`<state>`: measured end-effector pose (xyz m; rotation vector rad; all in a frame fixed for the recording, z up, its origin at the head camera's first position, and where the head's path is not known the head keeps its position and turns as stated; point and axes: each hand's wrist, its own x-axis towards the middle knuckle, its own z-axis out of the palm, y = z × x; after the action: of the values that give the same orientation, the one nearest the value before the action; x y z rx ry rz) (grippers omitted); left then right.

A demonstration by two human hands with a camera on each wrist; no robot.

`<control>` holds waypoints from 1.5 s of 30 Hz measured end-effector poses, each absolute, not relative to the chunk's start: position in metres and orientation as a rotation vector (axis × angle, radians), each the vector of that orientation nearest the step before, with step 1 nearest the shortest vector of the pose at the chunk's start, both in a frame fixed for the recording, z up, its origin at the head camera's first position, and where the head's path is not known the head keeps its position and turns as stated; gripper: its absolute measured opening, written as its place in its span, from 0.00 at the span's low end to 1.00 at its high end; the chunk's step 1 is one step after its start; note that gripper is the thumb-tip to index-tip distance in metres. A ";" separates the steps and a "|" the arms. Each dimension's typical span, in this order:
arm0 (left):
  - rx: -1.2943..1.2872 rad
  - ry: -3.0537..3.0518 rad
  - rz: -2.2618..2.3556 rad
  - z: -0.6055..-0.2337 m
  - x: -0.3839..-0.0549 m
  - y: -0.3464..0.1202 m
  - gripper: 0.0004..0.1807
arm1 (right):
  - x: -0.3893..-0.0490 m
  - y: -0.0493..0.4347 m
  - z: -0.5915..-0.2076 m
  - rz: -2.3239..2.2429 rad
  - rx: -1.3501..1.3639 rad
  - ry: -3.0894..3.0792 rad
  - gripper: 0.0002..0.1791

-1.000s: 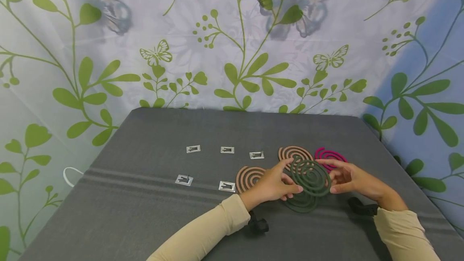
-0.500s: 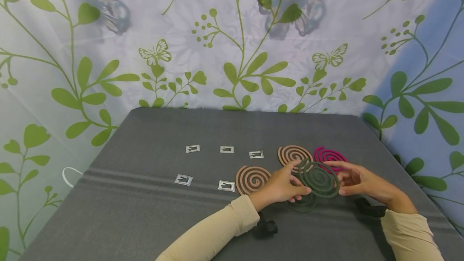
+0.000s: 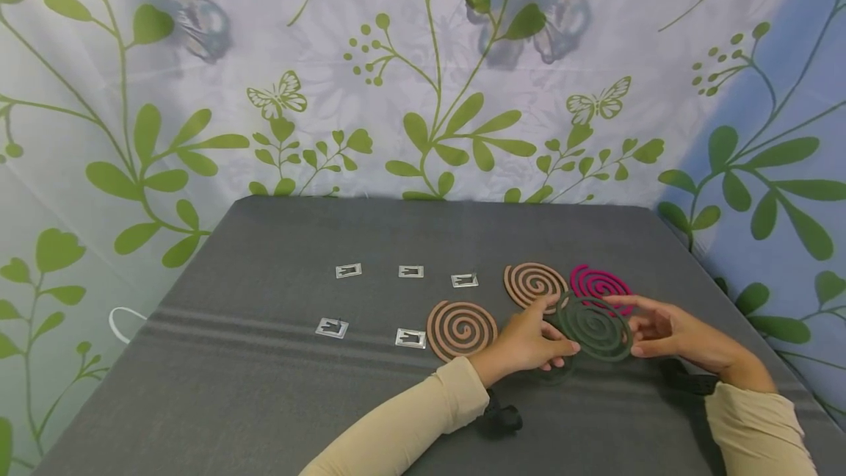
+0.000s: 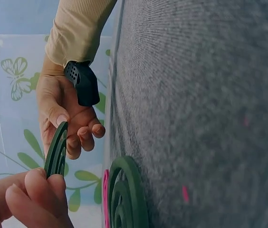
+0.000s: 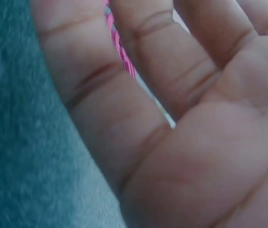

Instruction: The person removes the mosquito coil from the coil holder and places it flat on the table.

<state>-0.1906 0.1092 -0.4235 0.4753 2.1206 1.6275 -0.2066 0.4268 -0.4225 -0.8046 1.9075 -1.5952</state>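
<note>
A dark green mosquito coil (image 3: 598, 327) is held up off the table between both hands. My left hand (image 3: 532, 338) pinches its left edge between thumb and fingers. On the opposite edge, my right hand (image 3: 677, 333) grips it with thumb and index finger. The left wrist view catches this coil (image 4: 57, 151) nearly edge-on, with the right hand (image 4: 70, 114) at its upper end. Another green coil (image 4: 125, 199) lies on the table, mostly hidden by my left hand in the head view. Close-up fingers (image 5: 100, 109) and palm fill the right wrist view.
Two brown coils (image 3: 463, 330) (image 3: 535, 285) and a pink coil (image 3: 600, 286) lie flat around the hands. Several small metal coil stands (image 3: 410, 339) sit in two rows to the left on the grey table (image 3: 218, 388). A patterned curtain (image 3: 370, 109) hangs behind.
Both hands have shifted right, carrying the green coil with them. The near brown coil shows more fully now, while the green coil on the table is more covered.
</note>
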 end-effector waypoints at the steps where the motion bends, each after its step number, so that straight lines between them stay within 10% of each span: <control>1: 0.474 2.112 1.631 -0.424 -0.190 0.110 0.45 | -0.206 0.428 -0.422 -1.592 -0.799 1.906 0.44; 45: 0.378 1.698 1.532 -0.433 -0.198 0.132 0.50 | -0.201 0.462 -0.432 -1.470 -0.823 2.007 0.46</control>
<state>-0.1978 0.1316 -0.4327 0.3779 1.6977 1.5322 -0.2008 0.4618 -0.4320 -0.8232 2.0068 -1.4702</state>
